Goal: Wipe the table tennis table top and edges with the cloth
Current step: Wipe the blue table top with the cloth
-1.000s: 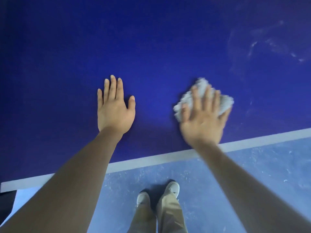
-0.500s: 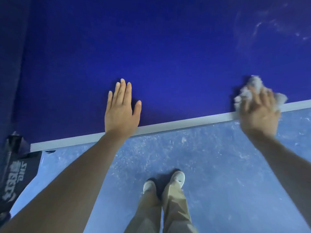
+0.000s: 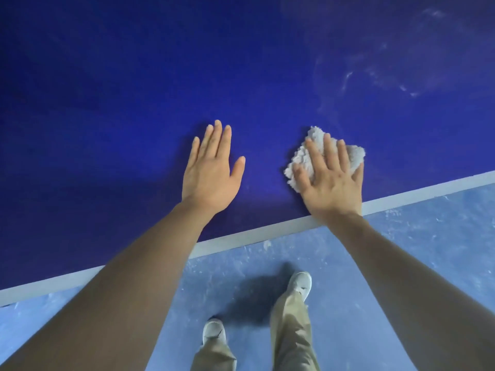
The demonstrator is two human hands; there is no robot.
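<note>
The dark blue table tennis table top (image 3: 134, 89) fills the upper part of the view, with its white edge line (image 3: 241, 238) running diagonally from lower left to right. A fluffy white cloth (image 3: 301, 156) lies on the top just inside that line. My right hand (image 3: 329, 180) presses flat on the cloth with straight, spread fingers. My left hand (image 3: 211, 170) rests flat on the bare blue surface to the left of the cloth, fingers straight and together. Pale dusty streaks (image 3: 375, 73) show on the top at the far right.
Below the table edge is a scuffed light blue floor (image 3: 415, 250). My two legs in khaki trousers and white shoes (image 3: 301, 283) stand on it, the right foot further forward.
My right hand has slid the cloth from the edge line at the right back leftward and further onto the top. The left hand stays flat on the surface. My right foot has stepped forward.
</note>
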